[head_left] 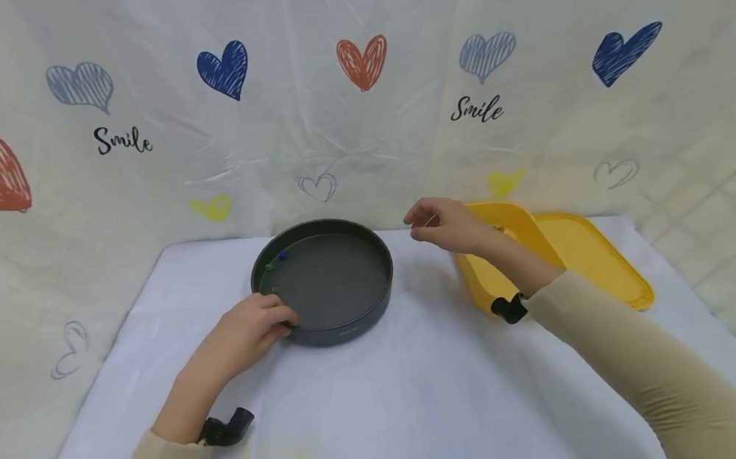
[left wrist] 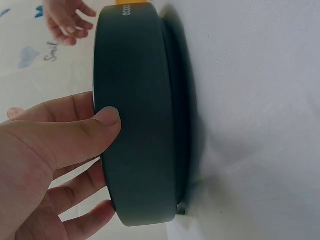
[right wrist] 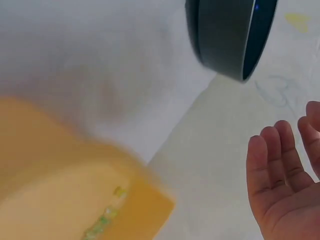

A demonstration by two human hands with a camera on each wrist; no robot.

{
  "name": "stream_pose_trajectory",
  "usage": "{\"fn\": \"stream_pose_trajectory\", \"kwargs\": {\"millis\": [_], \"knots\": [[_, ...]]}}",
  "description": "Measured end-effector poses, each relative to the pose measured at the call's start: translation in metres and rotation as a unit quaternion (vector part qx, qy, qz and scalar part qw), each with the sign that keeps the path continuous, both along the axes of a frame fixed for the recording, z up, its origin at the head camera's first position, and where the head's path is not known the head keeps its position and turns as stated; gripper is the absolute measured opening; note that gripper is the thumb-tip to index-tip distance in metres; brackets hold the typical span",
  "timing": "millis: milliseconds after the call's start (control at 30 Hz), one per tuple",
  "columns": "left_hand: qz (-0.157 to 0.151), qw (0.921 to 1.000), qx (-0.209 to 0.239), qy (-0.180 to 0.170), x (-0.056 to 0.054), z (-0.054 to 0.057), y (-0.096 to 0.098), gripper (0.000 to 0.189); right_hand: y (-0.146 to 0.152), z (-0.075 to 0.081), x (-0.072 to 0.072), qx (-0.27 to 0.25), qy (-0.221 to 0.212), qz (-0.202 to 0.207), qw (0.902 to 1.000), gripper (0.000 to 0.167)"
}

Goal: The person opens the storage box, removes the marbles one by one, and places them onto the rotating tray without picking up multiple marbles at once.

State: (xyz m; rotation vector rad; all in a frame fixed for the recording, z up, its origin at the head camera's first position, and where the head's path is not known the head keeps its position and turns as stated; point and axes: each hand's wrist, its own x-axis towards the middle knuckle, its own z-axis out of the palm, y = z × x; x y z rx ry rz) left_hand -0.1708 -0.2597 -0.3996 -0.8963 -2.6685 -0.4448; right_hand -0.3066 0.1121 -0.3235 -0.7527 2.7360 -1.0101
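Note:
My left hand [head_left: 253, 333] grips the near-left rim of a dark round pan [head_left: 338, 269]. The thumb [left wrist: 107, 120] presses on the pan's outer wall while the other fingers go over the rim. Inside the pan, along its left side, lie a blue bead [head_left: 283, 254], a green bead [head_left: 269, 266] and a yellowish bead [head_left: 275, 290]. My right hand [head_left: 450, 225] is raised between the pan and a yellow box [head_left: 538, 239], its fingers bent toward the pan. I cannot tell whether its thumb and index finger pinch anything.
Several small green and yellow beads [right wrist: 102, 220] lie in the yellow box. To its right is a flat yellow lid [head_left: 600, 259]. A white cloth [head_left: 386, 420] covers the table, and a backdrop with printed hearts [head_left: 362, 64] hangs behind. Each wrist wears a black camera mount [head_left: 227, 428].

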Motion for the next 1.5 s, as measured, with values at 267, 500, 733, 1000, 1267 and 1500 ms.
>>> {"fn": "stream_pose_trajectory", "kwargs": {"millis": [267,500,733,1000,1267,1500], "knots": [[0.002,0.9998,-0.009,-0.017,0.002,-0.002,-0.002,0.022,0.035,-0.003,-0.012,0.021,-0.022,-0.047,0.9984,0.024],[0.001,1.0,-0.006,-0.001,0.001,0.0,-0.001,0.023,0.059,-0.001,-0.028,0.045,-0.07,-0.072,0.994,0.03],[-0.001,1.0,-0.008,0.002,0.0,0.002,0.0,0.023,0.082,-0.018,-0.05,0.056,-0.127,-0.104,0.9849,0.038],[0.001,1.0,-0.009,-0.005,0.001,0.0,0.001,0.023,0.092,-0.025,-0.06,0.156,-0.144,-0.092,0.9729,0.052],[0.007,0.9999,-0.007,-0.004,0.0,-0.002,0.0,0.023,0.091,-0.028,-0.068,0.192,-0.177,-0.087,0.9615,0.061],[0.005,1.0,-0.003,-0.005,-0.002,-0.003,-0.002,0.022,0.094,-0.032,-0.07,0.189,-0.179,-0.087,0.9615,0.058]]}}
